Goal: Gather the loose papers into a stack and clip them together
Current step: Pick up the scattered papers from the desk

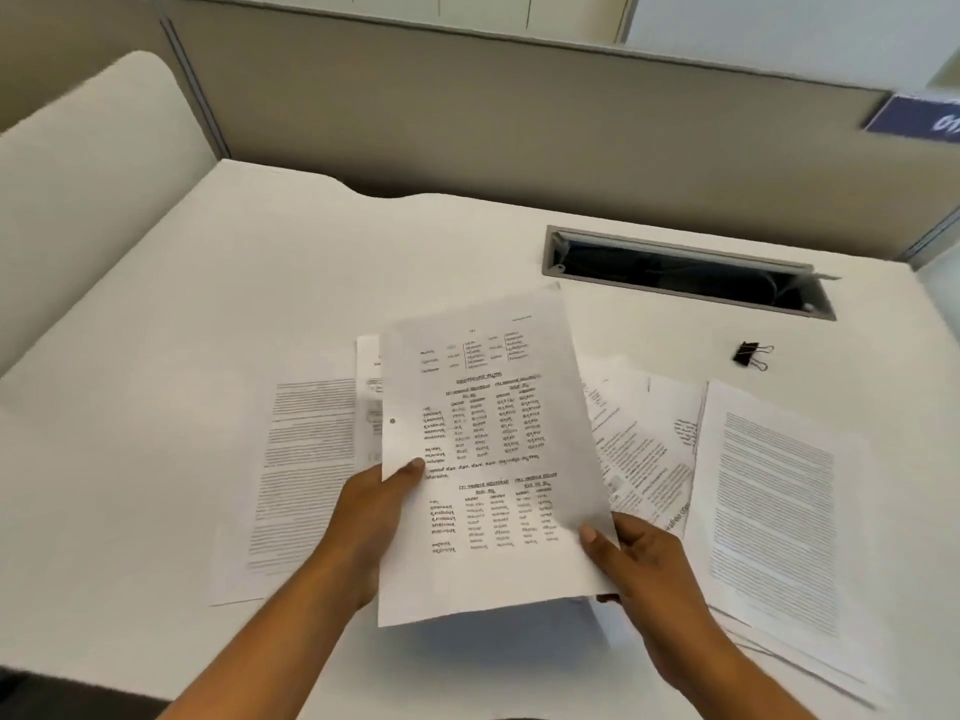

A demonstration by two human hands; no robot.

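A printed sheet [493,449] with columns of text is lifted above the white desk [208,304]. My left hand [374,517] pinches its left edge with the thumb on top. My right hand [639,569] pinches its lower right corner, thumb on the page. More loose papers lie spread on the desk: one page of dense text at the left [306,475], several fanned sheets in the middle right [644,449], and a page on a pile at the right [774,511]. A black binder clip [750,354] lies on the desk behind the papers, apart from both hands.
An open cable slot [685,275] is cut into the desk at the back right. A beige partition wall [519,122] runs behind the desk. A blue sign [919,116] hangs at the far right. A pale chair back [93,174] stands at the left.
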